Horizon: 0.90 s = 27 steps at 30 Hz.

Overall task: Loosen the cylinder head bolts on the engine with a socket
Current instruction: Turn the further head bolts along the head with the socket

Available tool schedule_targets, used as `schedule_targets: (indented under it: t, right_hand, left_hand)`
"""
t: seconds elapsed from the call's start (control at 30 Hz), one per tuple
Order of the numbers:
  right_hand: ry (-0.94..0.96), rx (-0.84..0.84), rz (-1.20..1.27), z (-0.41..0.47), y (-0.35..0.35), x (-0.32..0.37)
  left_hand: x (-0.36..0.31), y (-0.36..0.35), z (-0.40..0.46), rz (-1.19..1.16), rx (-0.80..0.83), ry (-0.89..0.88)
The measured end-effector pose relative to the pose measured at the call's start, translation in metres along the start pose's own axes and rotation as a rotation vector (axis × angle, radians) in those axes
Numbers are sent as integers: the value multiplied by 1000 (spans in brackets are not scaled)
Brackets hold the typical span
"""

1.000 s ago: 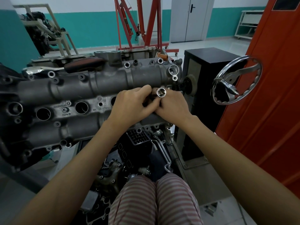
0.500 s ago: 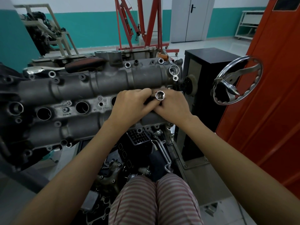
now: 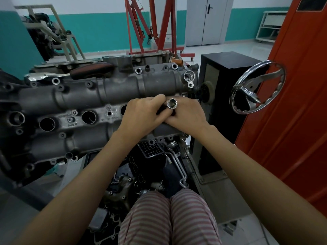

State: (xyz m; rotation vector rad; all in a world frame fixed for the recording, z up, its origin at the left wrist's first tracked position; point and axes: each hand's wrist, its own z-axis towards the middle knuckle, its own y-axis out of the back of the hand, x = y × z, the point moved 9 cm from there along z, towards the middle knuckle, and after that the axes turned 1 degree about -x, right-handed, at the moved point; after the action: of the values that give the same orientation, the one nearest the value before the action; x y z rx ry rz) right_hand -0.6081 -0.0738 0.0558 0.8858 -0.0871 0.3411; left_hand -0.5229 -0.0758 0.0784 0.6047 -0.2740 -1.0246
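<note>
A shiny chrome socket (image 3: 172,103) with its open hexagonal mouth turned up toward the camera sits between the two hands, over the right end of the grey cast-metal cylinder head (image 3: 99,110). The left hand (image 3: 143,116) has its fingers curled over a dark tool part just left of the socket, thumb and forefinger reaching up to the socket's side. The right hand (image 3: 187,115) lies knuckles-up just right of the socket, its fingers bent and tucked beneath the left hand's, gripping the same dark part; what exactly the fingers close on is hidden.

The cylinder head runs from the far left toward the middle, with a row of round plug wells (image 3: 88,117) along its centre and small bolt bosses along its edges. Below it, near the person, hang black engine parts and a bent metal pipe (image 3: 178,165). The person's knees in pink-and-white striped trousers (image 3: 169,218) show at the bottom.

To the right stands a black cabinet (image 3: 228,68), and just right of that a chrome handwheel (image 3: 258,87) before an orange panel (image 3: 297,103). Far behind the engine are a red engine hoist (image 3: 159,27), a teal-and-white wall (image 3: 106,29) and a grey double door (image 3: 207,20).
</note>
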Motion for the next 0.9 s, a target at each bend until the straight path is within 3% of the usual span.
schedule_targets:
  t: [0.13, 0.5, 0.7, 0.9]
  right_hand:
    - [19, -39, 56, -2, 4, 4]
    - [-16, 44, -16, 1, -6, -3]
    - [24, -73, 57, -2, 7, 6]
    - [-3, 25, -3, 0, -5, -2]
  left_hand:
    - [2, 0, -1, -24, -2, 17]
    - [-6, 2, 0, -25, -22, -19]
    - [3, 1, 0, -29, -17, 13]
    - [-5, 5, 0, -44, -32, -22]
